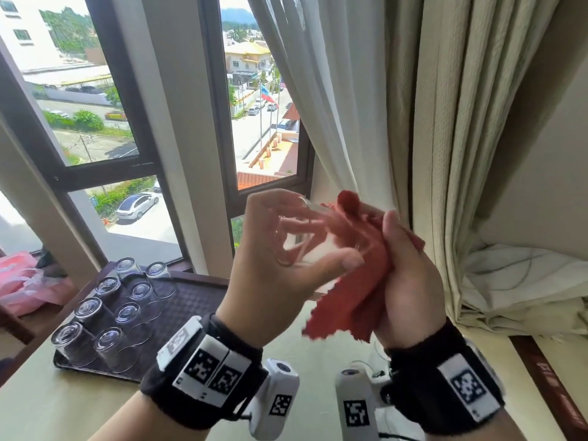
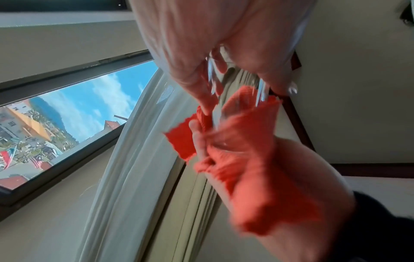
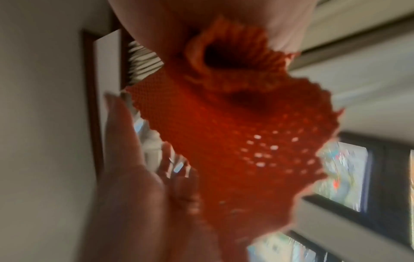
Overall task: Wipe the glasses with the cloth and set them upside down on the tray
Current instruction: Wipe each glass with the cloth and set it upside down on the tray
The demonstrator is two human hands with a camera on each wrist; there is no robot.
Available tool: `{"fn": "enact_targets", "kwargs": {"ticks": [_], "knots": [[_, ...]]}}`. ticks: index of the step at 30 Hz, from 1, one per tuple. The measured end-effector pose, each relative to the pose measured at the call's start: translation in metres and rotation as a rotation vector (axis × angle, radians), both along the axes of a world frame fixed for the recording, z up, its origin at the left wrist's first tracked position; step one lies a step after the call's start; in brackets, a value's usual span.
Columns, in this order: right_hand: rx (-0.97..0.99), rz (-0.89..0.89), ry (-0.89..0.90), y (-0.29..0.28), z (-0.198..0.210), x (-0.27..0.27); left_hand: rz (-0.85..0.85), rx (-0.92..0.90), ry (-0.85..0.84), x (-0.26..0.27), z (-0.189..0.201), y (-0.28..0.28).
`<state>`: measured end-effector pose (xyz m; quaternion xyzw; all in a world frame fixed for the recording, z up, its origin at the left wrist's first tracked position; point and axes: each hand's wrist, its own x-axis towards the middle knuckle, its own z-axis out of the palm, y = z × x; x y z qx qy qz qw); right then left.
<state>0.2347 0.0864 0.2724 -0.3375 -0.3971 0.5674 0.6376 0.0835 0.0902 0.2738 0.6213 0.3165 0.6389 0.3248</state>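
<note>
The left hand [image 1: 280, 272] holds a clear drinking glass [image 1: 297, 241] up in the air in front of the window [image 1: 95, 90], thumb curled across its near side and fingers wrapped round the far side, so the glass lies roughly on its side with its mouth turned toward the other hand. The right hand [image 1: 405, 281] grips a red cloth [image 1: 353, 281], bunched in the palm, with part of it pushed against or into the mouth of the glass and a pinked corner hanging loose below; how deep the cloth goes in cannot be told, since the glass is transparent and blurred. The left wrist view shows the same contact, the cloth [image 2: 244, 159] gathered at the rim, and the right wrist view is mostly filled by the cloth [image 3: 235, 141]. Down on the table [image 1: 47, 405] to the left sits a dark tray [image 1: 187, 300] carrying eight glasses [image 1: 108, 316] in two rows, all bottom up. These look finished, and the right part of the tray is bare, with room for more. My reading is that the task is well along: the glass in hand is mid-wipe and has yet to be turned over and set beside the others. No further unwiped glasses show in these views, so whether this is the last one cannot be told.
</note>
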Motion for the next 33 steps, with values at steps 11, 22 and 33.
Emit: {"fn": "enact_targets", "kwargs": {"ticks": [11,22,33], "knots": [[0.329,-0.334,-0.453,-0.002,-0.002,-0.012,0.14,-0.055,0.007,0.005,-0.005,0.0],[-0.201,-0.009,0.048,-0.013,-0.007,-0.019,0.151,-0.053,-0.079,0.006,-0.003,0.004],[-0.231,0.142,0.041,-0.003,0.028,-0.005,0.024,0.008,-0.017,-0.005,-0.003,-0.005]]}}
